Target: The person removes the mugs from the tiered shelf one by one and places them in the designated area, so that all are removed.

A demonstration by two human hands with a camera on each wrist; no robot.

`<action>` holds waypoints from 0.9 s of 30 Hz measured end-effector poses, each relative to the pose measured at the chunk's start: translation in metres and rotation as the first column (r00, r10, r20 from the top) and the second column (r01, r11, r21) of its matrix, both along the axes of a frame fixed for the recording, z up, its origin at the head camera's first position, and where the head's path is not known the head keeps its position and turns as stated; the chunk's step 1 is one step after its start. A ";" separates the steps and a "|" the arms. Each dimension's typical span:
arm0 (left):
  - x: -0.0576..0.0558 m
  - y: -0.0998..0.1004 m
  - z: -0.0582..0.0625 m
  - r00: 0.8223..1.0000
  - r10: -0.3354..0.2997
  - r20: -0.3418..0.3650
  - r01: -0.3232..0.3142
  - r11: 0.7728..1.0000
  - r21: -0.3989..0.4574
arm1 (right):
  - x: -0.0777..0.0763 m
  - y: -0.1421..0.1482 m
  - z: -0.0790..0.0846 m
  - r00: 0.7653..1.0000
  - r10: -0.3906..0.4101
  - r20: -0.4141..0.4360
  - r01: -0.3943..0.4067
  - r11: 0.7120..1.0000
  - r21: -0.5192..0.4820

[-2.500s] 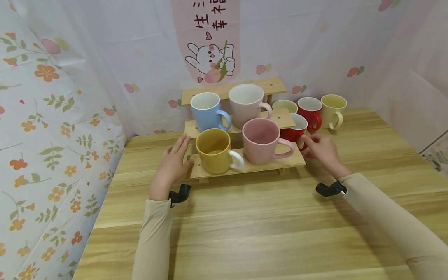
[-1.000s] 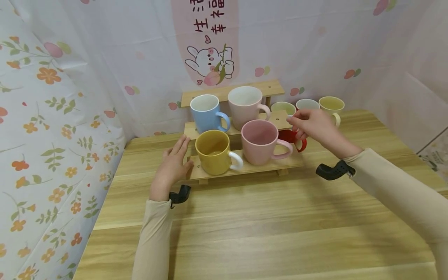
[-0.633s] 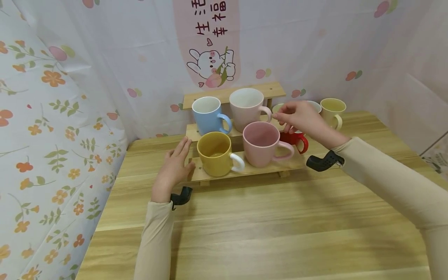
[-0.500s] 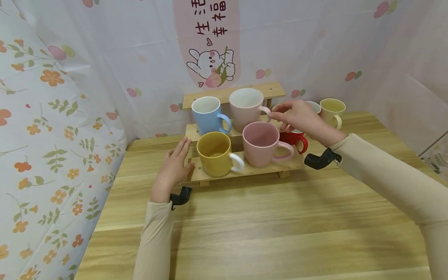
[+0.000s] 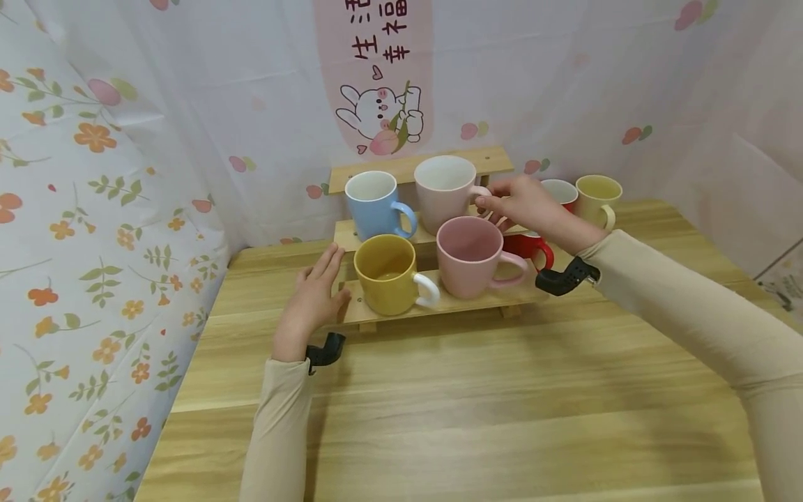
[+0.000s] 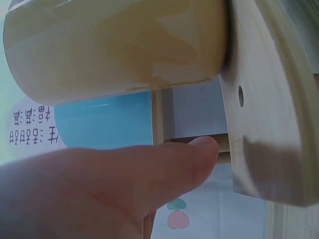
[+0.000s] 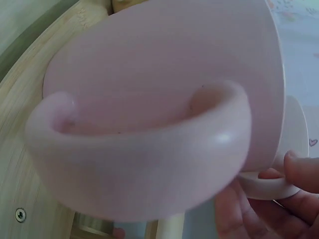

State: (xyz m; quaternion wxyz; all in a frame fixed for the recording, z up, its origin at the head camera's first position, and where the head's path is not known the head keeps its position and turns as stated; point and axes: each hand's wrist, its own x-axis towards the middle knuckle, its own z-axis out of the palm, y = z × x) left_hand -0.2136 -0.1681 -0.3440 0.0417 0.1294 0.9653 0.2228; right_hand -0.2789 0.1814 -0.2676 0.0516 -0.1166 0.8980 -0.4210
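Observation:
My right hand (image 5: 530, 209) pinches the handle of a pale pink mug (image 5: 437, 199), which stands on the middle step of a wooden rack (image 5: 351, 301). In the right wrist view, thumb and fingers close around that handle (image 7: 269, 188), behind the big handle of the darker pink mug (image 7: 144, 164). My left hand (image 5: 310, 296) rests at the rack's left end, fingers extended, its thumb (image 6: 184, 164) right by the front step. A mustard mug (image 5: 381, 289) with a white handle stands beside the darker pink mug on the front step; a blue mug (image 5: 371, 209) stands on the middle one.
Right of the rack, on the wooden table (image 5: 439, 404), are a red mug (image 5: 523, 247) partly under the middle step, another red mug (image 5: 569, 201) behind my right hand, and a pale yellow mug (image 5: 592, 206). The top step (image 5: 395, 167) stands against the curtain.
My right hand has left the red mug at the rack's right side, moved up and left, and taken hold of the pale pink mug's handle. The left hand has stayed in place.

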 end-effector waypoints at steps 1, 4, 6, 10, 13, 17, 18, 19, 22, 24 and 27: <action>0.000 0.000 0.000 1.000 0.000 -0.001 0.000 1.000 0.003 | 0.000 0.000 0.000 1.000 0.001 0.001 -0.001 1.000 -0.021; 0.000 -0.001 0.001 1.000 0.000 0.001 0.000 1.000 0.002 | -0.002 0.000 -0.003 1.000 0.003 -0.003 -0.003 0.998 -0.069; 0.000 -0.001 0.001 1.000 0.002 0.005 -0.002 1.000 -0.001 | -0.002 0.000 -0.004 1.000 0.009 -0.015 -0.010 0.994 -0.113; -0.001 -0.001 0.000 1.000 -0.003 -0.006 0.003 1.000 -0.005 | -0.003 0.001 -0.008 0.999 0.002 -0.042 -0.010 0.981 -0.193; -0.002 -0.001 0.000 1.000 -0.001 -0.010 0.001 1.000 -0.006 | -0.003 0.003 -0.009 0.998 -0.015 -0.055 0.005 0.982 -0.189; -0.003 -0.001 0.001 1.000 0.002 -0.011 -0.002 1.000 -0.010 | 0.000 0.009 -0.011 0.998 -0.037 -0.047 0.029 0.988 -0.153; -0.003 -0.001 0.001 1.000 0.002 -0.011 -0.002 1.000 -0.010 | 0.001 0.011 -0.011 0.998 -0.042 -0.042 0.036 0.989 -0.147; -0.002 -0.001 0.001 1.000 0.003 -0.009 -0.003 1.000 -0.009 | 0.002 0.013 -0.012 0.998 -0.047 -0.040 0.041 0.988 -0.148; -0.002 -0.001 0.001 1.000 0.004 -0.006 -0.004 1.000 -0.006 | 0.005 0.019 -0.013 0.997 -0.066 -0.040 0.059 0.987 -0.152; -0.002 -0.001 0.001 1.000 0.004 -0.006 -0.004 1.000 -0.003 | 0.007 0.023 -0.014 0.995 -0.093 -0.041 0.084 0.981 -0.173; -0.002 -0.001 0.000 1.000 0.002 -0.014 -0.002 1.000 0.001 | 0.010 0.031 -0.014 0.990 -0.130 -0.047 0.116 0.966 -0.230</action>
